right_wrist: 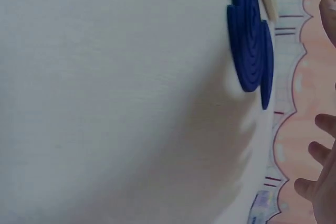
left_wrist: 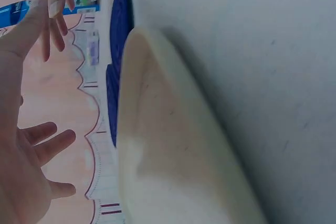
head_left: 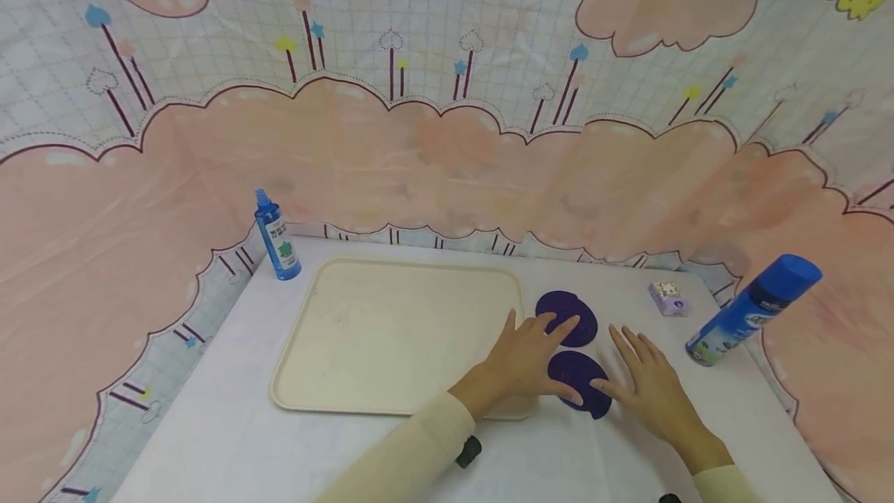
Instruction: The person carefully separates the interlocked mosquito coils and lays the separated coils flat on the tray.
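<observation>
Two flat, dark blue spiral discs that look like mosquito coils lie on the white table, one farther (head_left: pixel 567 305) and one nearer (head_left: pixel 581 369) in the head view. Over their left side hangs my left hand (head_left: pixel 524 359), fingers spread and holding nothing. My right hand (head_left: pixel 653 394) is at the right of the nearer disc, its fingers extended and also without a hold. In the wrist views both hands appear raised above the table. The right wrist view shows the spiral grooves of the nearer disc (right_wrist: pixel 251 40). Left of the discs lies a cream tray (head_left: pixel 398 332).
A blue spray bottle (head_left: pixel 278 239) stands at the back left, beyond the tray's corner. Toward the right edge are a small purple-and-white box (head_left: pixel 669 299) and a tall blue aerosol can (head_left: pixel 747 313). A patterned cloth (head_left: pixel 447 154) hangs behind the table.
</observation>
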A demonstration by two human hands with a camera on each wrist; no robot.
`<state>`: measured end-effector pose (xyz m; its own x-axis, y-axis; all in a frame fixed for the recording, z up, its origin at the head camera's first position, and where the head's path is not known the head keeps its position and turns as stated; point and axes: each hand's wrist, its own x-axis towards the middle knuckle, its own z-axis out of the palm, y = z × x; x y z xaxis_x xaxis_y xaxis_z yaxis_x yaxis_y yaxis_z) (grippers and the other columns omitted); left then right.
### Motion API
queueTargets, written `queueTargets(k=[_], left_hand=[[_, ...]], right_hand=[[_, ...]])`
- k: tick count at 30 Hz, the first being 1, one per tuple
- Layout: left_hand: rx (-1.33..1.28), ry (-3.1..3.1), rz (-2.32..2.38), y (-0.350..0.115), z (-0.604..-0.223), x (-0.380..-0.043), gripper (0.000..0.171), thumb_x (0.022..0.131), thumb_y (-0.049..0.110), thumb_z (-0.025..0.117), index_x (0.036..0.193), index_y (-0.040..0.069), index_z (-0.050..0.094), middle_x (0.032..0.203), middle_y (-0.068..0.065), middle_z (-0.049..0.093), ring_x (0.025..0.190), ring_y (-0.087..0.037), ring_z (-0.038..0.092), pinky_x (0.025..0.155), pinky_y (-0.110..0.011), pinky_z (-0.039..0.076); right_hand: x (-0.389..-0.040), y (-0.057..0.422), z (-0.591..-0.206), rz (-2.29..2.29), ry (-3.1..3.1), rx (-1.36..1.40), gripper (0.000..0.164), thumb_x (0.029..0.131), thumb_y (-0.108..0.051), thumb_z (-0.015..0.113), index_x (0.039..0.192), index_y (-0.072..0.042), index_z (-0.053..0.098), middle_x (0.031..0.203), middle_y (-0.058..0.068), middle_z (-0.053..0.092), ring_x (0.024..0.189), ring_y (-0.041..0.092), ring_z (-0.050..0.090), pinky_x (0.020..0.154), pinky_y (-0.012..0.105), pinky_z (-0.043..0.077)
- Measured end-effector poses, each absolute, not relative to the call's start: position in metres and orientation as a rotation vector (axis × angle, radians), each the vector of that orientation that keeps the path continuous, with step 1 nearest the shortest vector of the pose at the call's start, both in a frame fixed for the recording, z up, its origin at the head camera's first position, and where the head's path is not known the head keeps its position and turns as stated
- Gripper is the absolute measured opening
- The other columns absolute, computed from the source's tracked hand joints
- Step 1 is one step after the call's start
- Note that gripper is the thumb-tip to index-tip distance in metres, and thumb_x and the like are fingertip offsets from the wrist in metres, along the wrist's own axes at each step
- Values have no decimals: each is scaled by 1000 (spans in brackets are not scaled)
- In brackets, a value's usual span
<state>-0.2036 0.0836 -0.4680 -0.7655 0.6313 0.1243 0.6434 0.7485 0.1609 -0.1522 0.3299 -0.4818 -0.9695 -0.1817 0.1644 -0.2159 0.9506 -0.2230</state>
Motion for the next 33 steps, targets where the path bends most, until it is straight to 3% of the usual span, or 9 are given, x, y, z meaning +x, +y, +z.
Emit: queueTargets(k=[8,17,23,33], left_hand=[[-1043,-2953,-306,87,-484,-191,96,80,71,71,160,37,30,160,3,45,146,-20,47,124,-63,30],[-952,-3059,-299,97,-497,-190,88,77,61,81,153,36,44,150,4,57,143,-18,46,122,-65,31],[-950,-3077,-259,102,-499,-187,79,81,60,79,150,33,51,150,8,57,144,-16,45,122,-66,30],[-908,-3094,-270,109,-499,-184,64,86,55,75,143,29,60,149,9,57,141,-17,46,122,-63,32]], right_hand=[[-143,327,-494,534,-3036,306,89,91,-53,70,160,-9,32,160,31,36,143,58,33,103,85,32],[-134,324,-510,599,-3042,302,88,87,-51,74,155,-5,41,155,30,45,139,62,37,105,83,31],[-131,320,-517,521,-3013,288,86,83,-50,79,149,-5,50,149,27,53,134,63,44,99,87,33],[-130,315,-514,600,-3065,210,78,86,-50,77,143,0,56,153,22,52,140,57,41,101,89,25]])
